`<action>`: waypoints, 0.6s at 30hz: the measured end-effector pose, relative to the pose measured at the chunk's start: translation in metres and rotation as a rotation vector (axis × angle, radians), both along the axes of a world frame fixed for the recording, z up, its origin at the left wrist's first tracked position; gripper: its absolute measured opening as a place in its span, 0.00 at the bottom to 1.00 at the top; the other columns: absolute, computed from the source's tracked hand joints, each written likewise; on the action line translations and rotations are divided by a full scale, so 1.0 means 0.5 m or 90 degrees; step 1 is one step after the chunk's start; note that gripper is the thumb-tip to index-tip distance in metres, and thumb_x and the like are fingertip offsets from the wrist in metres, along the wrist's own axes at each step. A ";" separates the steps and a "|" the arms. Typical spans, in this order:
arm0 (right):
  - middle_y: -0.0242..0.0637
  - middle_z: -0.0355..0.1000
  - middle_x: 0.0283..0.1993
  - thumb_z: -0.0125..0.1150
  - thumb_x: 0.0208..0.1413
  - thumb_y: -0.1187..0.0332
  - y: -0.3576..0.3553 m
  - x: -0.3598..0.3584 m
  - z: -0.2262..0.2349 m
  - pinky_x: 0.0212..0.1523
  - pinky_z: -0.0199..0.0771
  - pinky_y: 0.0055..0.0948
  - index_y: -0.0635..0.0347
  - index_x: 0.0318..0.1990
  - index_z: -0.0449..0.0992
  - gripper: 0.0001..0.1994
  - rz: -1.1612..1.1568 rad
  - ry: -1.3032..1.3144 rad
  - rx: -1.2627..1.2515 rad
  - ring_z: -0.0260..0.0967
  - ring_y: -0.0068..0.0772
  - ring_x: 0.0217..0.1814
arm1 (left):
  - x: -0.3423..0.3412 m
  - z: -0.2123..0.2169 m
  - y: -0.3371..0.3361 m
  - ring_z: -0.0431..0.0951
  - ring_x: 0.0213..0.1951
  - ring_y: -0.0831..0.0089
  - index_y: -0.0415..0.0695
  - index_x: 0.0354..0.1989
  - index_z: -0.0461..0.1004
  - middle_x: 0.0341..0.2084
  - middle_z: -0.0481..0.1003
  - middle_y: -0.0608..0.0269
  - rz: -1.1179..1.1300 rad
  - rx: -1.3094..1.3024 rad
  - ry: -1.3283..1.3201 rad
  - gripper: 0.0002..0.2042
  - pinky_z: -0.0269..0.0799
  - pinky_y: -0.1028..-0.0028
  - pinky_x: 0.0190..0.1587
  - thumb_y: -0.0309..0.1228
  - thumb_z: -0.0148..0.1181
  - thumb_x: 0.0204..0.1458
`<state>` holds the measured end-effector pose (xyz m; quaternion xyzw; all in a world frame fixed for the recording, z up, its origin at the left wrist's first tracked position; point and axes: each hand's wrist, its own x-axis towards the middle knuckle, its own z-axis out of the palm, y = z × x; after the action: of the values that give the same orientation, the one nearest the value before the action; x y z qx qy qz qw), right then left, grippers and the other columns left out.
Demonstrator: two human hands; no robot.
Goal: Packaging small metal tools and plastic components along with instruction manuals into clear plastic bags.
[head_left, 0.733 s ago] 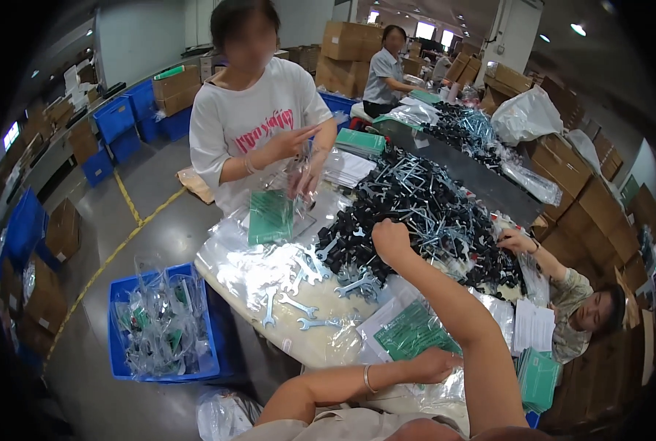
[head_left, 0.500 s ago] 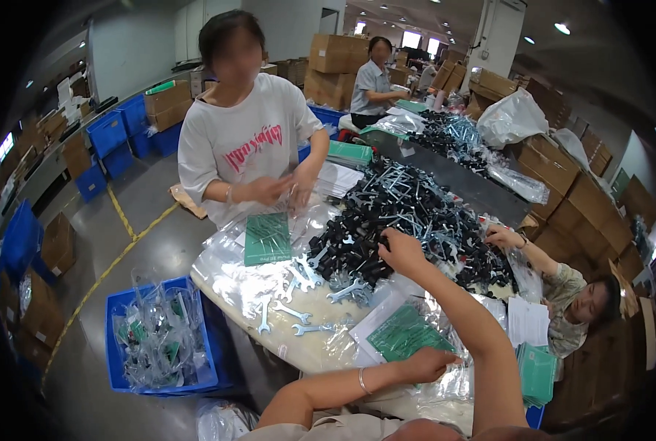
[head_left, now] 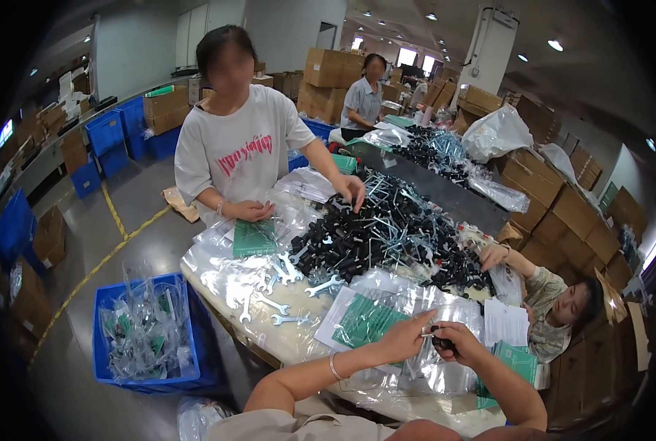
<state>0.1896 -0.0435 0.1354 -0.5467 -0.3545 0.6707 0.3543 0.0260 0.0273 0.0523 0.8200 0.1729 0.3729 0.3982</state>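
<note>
Cream worktable (head_left: 298, 344) heaped with black and metal parts (head_left: 372, 231), cardboard boxes (head_left: 332, 67) stacked around the workshop.
Partly covered, a small black part (head_left: 440, 342) is pinched in the right hand's (head_left: 462, 344) curled fingers, just beside the left hand's (head_left: 407, 340) fingertips; whether those grip anything, I cannot tell.

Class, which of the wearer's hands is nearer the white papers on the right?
Right. The right hand is just left of the white papers; the left hand is farther left.
</note>
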 end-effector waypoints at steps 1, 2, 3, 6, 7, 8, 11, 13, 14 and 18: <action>0.32 0.62 0.20 0.53 0.55 0.68 -0.003 0.006 0.002 0.12 0.51 0.21 0.61 0.40 0.70 0.08 -0.015 0.024 -0.006 0.54 0.20 0.13 | 0.002 0.010 -0.005 0.70 0.48 0.49 0.44 0.63 0.52 0.55 0.64 0.46 0.038 0.060 -0.014 0.33 0.69 0.61 0.47 0.20 0.47 0.44; 0.32 0.62 0.20 0.53 0.55 0.68 -0.003 0.009 -0.003 0.12 0.51 0.22 0.61 0.39 0.70 0.08 -0.032 0.047 -0.019 0.54 0.20 0.13 | 0.004 0.017 -0.006 0.70 0.49 0.47 0.44 0.63 0.52 0.56 0.63 0.44 0.030 0.075 -0.007 0.33 0.70 0.60 0.46 0.19 0.47 0.43; 0.32 0.61 0.21 0.52 0.55 0.67 -0.002 0.012 -0.009 0.12 0.51 0.22 0.60 0.38 0.69 0.08 -0.048 0.070 -0.033 0.55 0.21 0.14 | 0.007 0.021 -0.007 0.70 0.49 0.47 0.44 0.63 0.52 0.56 0.63 0.44 0.031 0.072 -0.005 0.33 0.70 0.60 0.46 0.19 0.47 0.43; 0.32 0.62 0.22 0.52 0.55 0.66 0.018 0.041 -0.042 0.11 0.52 0.22 0.60 0.37 0.69 0.08 -0.069 0.059 -0.016 0.57 0.22 0.15 | 0.004 0.036 -0.007 0.72 0.44 0.46 0.40 0.62 0.52 0.54 0.63 0.42 0.037 0.102 0.006 0.32 0.71 0.57 0.42 0.20 0.49 0.43; 0.32 0.62 0.22 0.52 0.55 0.66 0.024 0.042 -0.047 0.11 0.52 0.22 0.60 0.37 0.69 0.08 -0.069 0.057 -0.029 0.57 0.22 0.15 | -0.001 0.050 -0.009 0.72 0.45 0.46 0.40 0.62 0.51 0.57 0.61 0.43 0.036 0.100 0.030 0.33 0.71 0.57 0.42 0.20 0.49 0.43; 0.33 0.63 0.22 0.52 0.56 0.65 0.036 0.036 -0.048 0.11 0.52 0.22 0.60 0.36 0.68 0.08 -0.070 0.017 -0.036 0.57 0.22 0.15 | -0.009 0.067 -0.013 0.71 0.46 0.46 0.39 0.63 0.50 0.59 0.58 0.44 0.042 0.090 0.056 0.33 0.71 0.57 0.43 0.19 0.49 0.43; 0.33 0.66 0.27 0.48 0.58 0.63 0.051 0.043 -0.068 0.14 0.60 0.21 0.58 0.36 0.68 0.08 -0.089 -0.026 -0.049 0.61 0.23 0.18 | 0.010 0.112 -0.042 0.72 0.44 0.47 0.34 0.63 0.47 0.61 0.53 0.43 0.009 0.133 0.071 0.35 0.72 0.58 0.37 0.20 0.50 0.43; 0.32 0.69 0.34 0.44 0.59 0.61 0.058 -0.052 -0.036 0.23 0.67 0.22 0.54 0.41 0.69 0.10 -0.149 0.007 0.055 0.64 0.23 0.23 | 0.030 0.096 -0.055 0.73 0.44 0.48 0.32 0.63 0.45 0.62 0.51 0.41 0.029 0.158 0.040 0.35 0.72 0.60 0.35 0.20 0.51 0.43; 0.32 0.69 0.34 0.44 0.59 0.61 0.063 -0.049 -0.046 0.23 0.67 0.22 0.54 0.41 0.69 0.10 -0.152 0.006 0.038 0.64 0.23 0.23 | 0.040 0.094 -0.057 0.73 0.44 0.49 0.31 0.63 0.43 0.62 0.49 0.39 0.033 0.227 -0.003 0.36 0.72 0.61 0.33 0.21 0.51 0.43; 0.33 0.69 0.46 0.47 0.57 0.67 0.101 0.050 -0.128 0.43 0.68 0.25 0.60 0.52 0.66 0.16 0.122 -0.241 0.346 0.67 0.29 0.43 | 0.036 0.125 -0.053 0.73 0.41 0.43 0.18 0.58 0.44 0.60 0.49 0.29 0.051 0.234 -0.107 0.36 0.71 0.60 0.39 0.20 0.51 0.39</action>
<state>0.2146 0.0068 0.0712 -0.5114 -0.6296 0.4682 0.3506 0.0438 0.0007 0.1148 0.8375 0.1007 0.4808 0.2395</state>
